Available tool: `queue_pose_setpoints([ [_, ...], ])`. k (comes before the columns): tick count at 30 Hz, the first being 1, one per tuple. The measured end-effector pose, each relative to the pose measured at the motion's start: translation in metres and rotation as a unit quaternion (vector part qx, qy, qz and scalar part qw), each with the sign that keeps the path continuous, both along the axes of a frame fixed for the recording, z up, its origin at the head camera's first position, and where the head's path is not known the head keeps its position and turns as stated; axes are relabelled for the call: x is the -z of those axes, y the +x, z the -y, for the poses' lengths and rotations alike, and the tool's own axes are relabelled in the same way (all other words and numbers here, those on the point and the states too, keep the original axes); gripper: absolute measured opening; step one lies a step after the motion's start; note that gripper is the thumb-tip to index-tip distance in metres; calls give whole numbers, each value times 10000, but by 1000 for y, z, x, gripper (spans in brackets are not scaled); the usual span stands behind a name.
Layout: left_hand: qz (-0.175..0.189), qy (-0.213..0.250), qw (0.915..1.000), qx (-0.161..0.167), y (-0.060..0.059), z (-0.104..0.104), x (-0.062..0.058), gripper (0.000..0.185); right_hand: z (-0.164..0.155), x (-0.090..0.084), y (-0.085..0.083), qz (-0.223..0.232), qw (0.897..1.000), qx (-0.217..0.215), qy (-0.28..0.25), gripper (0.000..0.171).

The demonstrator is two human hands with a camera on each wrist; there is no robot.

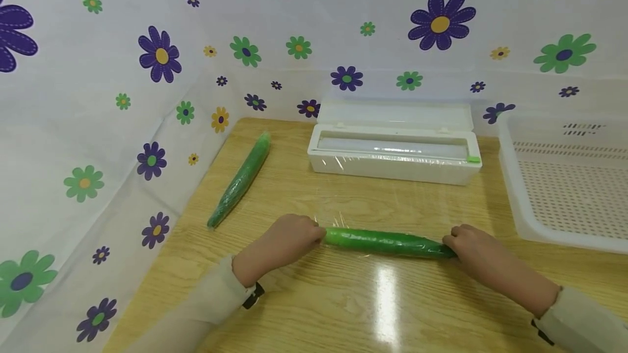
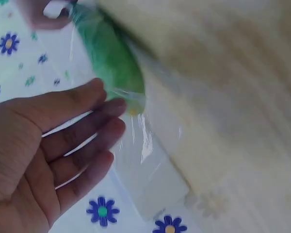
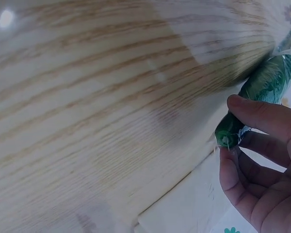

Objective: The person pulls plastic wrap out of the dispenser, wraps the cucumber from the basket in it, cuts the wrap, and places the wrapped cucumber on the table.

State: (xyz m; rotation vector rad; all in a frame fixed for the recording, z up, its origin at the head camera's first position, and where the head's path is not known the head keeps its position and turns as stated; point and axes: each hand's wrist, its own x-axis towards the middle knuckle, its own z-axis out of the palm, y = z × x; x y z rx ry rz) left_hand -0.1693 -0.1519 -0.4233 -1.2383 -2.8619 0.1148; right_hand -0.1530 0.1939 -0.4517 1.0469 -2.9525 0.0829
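Left hand [image 1: 289, 241] flat-fingered at wrapped cucumber's [image 1: 387, 242] left end — right hand [image 1: 471, 244] pinches right end — dispenser [image 1: 394, 148] far behind.

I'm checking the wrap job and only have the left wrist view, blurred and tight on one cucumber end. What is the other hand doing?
Observer: The right hand pinches the far tip of the cucumber between thumb and fingers.
Operator: And the film, where does it come from?
Observer: From a white cling-film dispenser with its lid open, behind the cucumber on the wooden table.
Operator: Anything already wrapped?
Observer: Yes, a second wrapped cucumber lies at the table's left edge, apart from both hands. The left hand sits at the near cucumber's left end.
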Motion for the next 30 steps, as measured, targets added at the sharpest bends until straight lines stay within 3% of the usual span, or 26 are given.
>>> queue_pose_setpoints([
  [4, 128, 589, 9981, 93, -10, 5, -6, 13, -2, 1, -3, 92, 9999, -42, 82, 21],
  [8, 931, 1220, 9881, -78, -21, 10, 1, 8, -2, 2, -4, 118, 9999, -86, 55, 20],
  [10, 1477, 1605, 9755, -297, -27, 13, 7, 6, -3, 2, -5, 111, 9999, -82, 28, 19],
  [13, 2174, 2216, 9486, -620, -37, 16, 18, 5, -4, 3, -8, 142, 9998, -71, 93, 22],
  [17, 2754, 2828, 9157, -750, -48, 17, 29, 4, -5, 4, -9, 57, 9998, -121, 117, 24],
  [19, 2955, 2935, 9056, -804, -53, 16, 33, 4, -5, 3, -9, -59, 9998, -185, 56, 23],
  [23, 3258, 2951, 8939, -879, -60, 16, 41, 5, -4, 2, -10, -178, 9995, -266, -48, 24],
  [26, 3179, 2982, 8964, -813, -61, 16, 44, 6, -4, 1, -11, -108, 9996, -270, -38, 25],
  [30, 2297, 3013, 9254, -119, -56, 14, 45, 8, -4, -1, -13, -5, 9997, -243, 102, 25],
])
